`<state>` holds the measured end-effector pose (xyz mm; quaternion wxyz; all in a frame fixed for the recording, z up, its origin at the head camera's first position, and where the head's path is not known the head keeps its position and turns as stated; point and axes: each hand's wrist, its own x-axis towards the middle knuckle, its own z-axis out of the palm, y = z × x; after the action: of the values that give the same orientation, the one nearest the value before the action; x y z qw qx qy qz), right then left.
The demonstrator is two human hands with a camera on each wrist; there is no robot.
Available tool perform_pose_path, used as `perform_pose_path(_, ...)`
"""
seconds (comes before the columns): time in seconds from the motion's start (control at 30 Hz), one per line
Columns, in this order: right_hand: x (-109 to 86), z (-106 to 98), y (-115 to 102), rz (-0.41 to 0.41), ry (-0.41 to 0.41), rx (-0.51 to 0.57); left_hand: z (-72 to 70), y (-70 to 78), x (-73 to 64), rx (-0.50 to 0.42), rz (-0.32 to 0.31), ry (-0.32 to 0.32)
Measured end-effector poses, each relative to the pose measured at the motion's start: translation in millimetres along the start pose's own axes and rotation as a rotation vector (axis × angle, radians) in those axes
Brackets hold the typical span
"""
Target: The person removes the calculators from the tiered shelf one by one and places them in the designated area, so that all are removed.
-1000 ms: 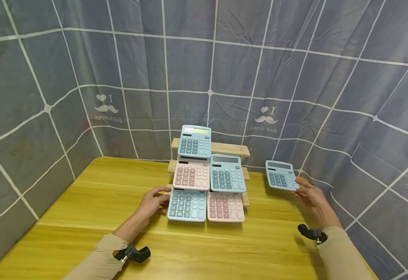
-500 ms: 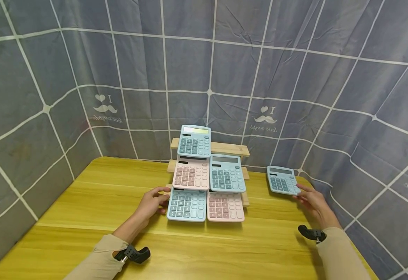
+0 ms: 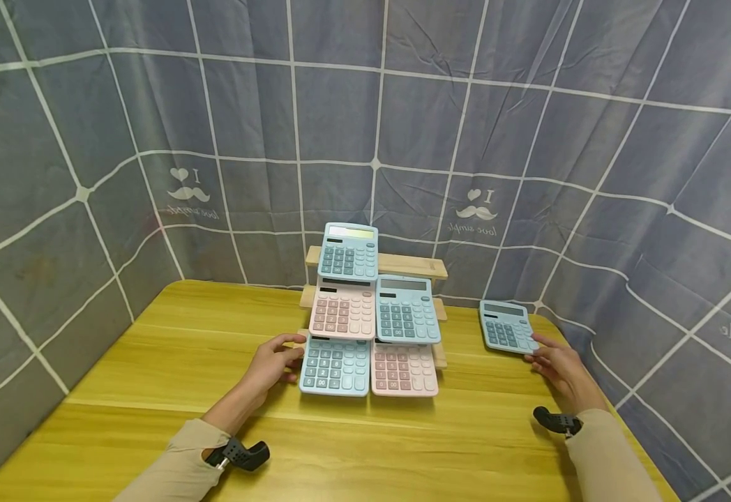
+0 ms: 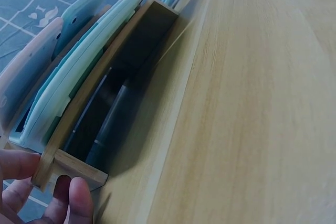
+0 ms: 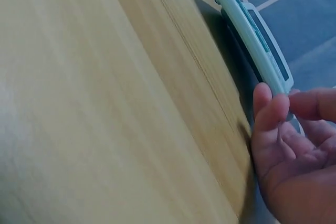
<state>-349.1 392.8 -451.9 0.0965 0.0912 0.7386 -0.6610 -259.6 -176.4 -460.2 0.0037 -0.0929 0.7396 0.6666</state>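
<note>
At the right back of the table, my right hand pinches the near right corner of a light blue calculator between thumb and fingertips. In the right wrist view this calculator lies low over the wood, keys facing away from the camera. My left hand grips the left end of a tiered wooden rack, its thumb and fingers around the front corner in the left wrist view. Leaning on the rack are a top blue calculator, a middle pink calculator and blue calculator, and a lower blue calculator and pink calculator.
The yellow wood-grain table runs under everything. A grey curtain with white grid lines hangs close behind its back edge and along both sides. Each wrist wears a black camera mount.
My right hand has lowered the blue calculator toward the table, slightly nearer to me and to the right. The left hand and the rack stay put.
</note>
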Motion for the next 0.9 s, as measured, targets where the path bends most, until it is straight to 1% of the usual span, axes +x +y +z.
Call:
perform_pose_path(0.07, -0.5, 0.8, 0.3, 0.010, 0.015, -0.030, 0.0, -0.2, 0.2, -0.004, 0.002, 0.000)
perform_pose_path(0.17, 0.0, 1.8, 0.8, 0.020, 0.033, -0.024, -0.1, -0.8, 0.4, -0.004, 0.002, 0.002)
perform_pose_path(0.37, 1.9, 4.1, 1.3, 0.025, 0.076, 0.020, -0.3, -0.9, 0.4, -0.005, 0.000, 0.000)
perform_pose_path(0.53, 2.4, 5.0, 0.6, 0.032, 0.110, 0.092, 0.5, 0.0, 1.2, -0.005, -0.002, 0.001)
perform_pose_path(0.6, 3.7, 4.8, 1.6, 0.030, 0.127, 0.103, 0.7, 0.2, 1.2, -0.004, -0.004, 0.002)
perform_pose_path(0.73, 8.8, 6.6, 5.0, 0.031, 0.197, 0.082, 0.8, 0.2, 1.3, -0.002, -0.007, 0.004)
perform_pose_path(0.9, 16.8, 11.4, 8.4, 0.009, 0.283, 0.060, 0.1, -0.1, 0.7, 0.004, -0.005, 0.001)
